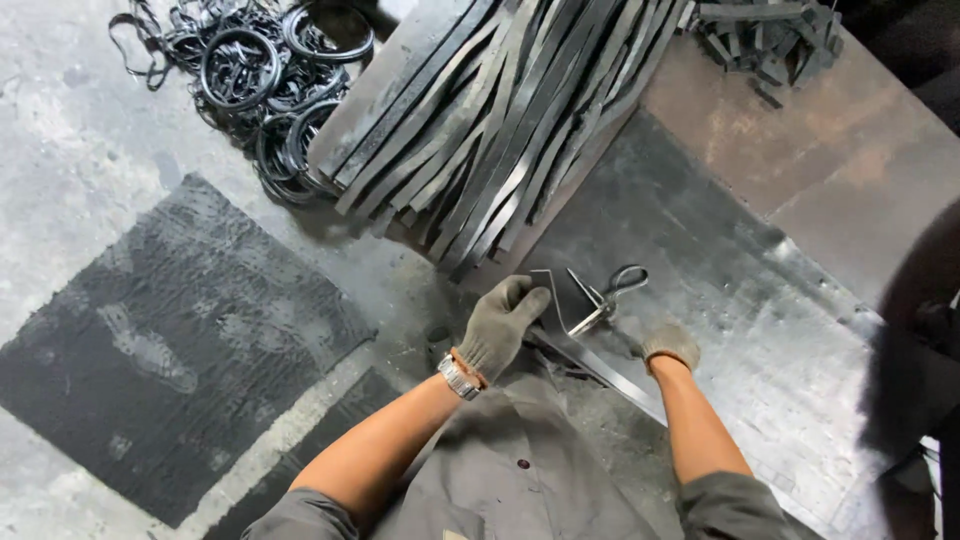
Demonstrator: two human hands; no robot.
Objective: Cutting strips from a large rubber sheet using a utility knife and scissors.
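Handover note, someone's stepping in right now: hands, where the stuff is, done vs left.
Left hand: gloved, gripping the end of a long dark strip on the metal sheet.
Right hand: gloved, pressing on the same strip.
Scissors: lying free just beyond the hands.
Strip pile: stacked ahead.
Rings: heaped far left.
Offcuts: far right.
Done: strip laid out.
Left: scissors untouched, pile large.

Both hands wear grey knitted cloth gloves, left hand (500, 322) and right hand (668, 345). The strip (590, 365) under them is dull dark metal. The scissors (605, 297) are shiny bare metal. The sheet (720, 270) is matt grey, scuffed metal. The mat (170, 340) looks rough black rubber. The floor (60, 150) is rough concrete.
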